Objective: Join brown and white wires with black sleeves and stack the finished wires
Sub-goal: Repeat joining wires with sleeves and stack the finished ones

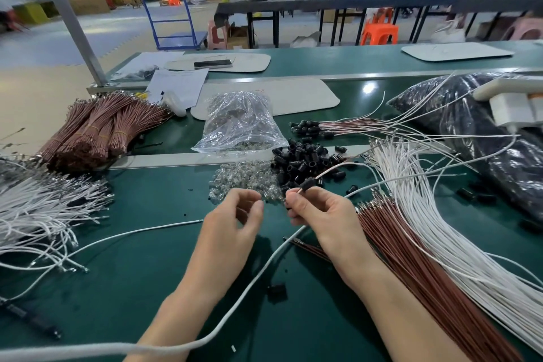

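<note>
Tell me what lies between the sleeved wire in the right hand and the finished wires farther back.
The pile of loose black sleeves lies between the sleeved wire in the right hand and the finished wires. It sits low; carrying over it should work.

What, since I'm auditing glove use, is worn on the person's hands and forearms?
Nothing visible. The left hand and right hand are bare: no gloves, rings or finger cots. The left forearm and right forearm are bare too, no sleeves, watch or wrist strap in view.
</note>
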A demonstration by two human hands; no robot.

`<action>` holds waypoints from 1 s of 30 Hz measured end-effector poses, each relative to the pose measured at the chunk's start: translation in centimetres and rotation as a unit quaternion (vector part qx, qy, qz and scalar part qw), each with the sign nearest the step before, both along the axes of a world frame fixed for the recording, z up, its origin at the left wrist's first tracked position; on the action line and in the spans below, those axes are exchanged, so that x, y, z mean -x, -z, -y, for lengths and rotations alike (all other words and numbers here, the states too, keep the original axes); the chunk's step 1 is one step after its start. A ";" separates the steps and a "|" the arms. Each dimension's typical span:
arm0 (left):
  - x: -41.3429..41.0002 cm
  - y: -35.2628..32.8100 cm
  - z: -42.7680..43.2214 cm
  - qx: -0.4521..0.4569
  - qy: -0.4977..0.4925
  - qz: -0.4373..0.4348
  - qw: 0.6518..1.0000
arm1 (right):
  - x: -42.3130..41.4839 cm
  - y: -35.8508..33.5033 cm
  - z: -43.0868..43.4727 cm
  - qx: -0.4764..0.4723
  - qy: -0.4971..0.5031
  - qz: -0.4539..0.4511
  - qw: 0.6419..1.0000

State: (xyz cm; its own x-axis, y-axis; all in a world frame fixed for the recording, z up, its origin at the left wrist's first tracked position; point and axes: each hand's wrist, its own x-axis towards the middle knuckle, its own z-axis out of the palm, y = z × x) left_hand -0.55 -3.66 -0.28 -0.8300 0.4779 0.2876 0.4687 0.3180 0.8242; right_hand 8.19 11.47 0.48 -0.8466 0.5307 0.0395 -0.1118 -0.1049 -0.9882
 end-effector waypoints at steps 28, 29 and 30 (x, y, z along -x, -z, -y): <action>-2.4 -0.3 -2.2 -0.153 0.068 0.044 0.985 | 0.1 -0.4 -0.2 0.295 -0.074 -0.020 0.953; -2.4 -0.2 -2.2 -0.156 0.065 0.052 0.984 | 0.2 -0.4 -0.1 0.294 -0.074 -0.017 0.953; -2.4 -0.3 -2.2 -0.159 0.062 0.058 0.984 | 0.2 -0.4 -0.1 0.292 -0.074 -0.016 0.953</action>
State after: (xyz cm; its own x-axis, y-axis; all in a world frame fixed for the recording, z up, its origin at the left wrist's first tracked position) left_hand 1.80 -1.47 -0.01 -0.8071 0.4789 0.3453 0.3842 -0.0180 0.9231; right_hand 8.01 11.57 0.87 -0.9171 0.3449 -0.2000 -0.0818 -0.6537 -0.7523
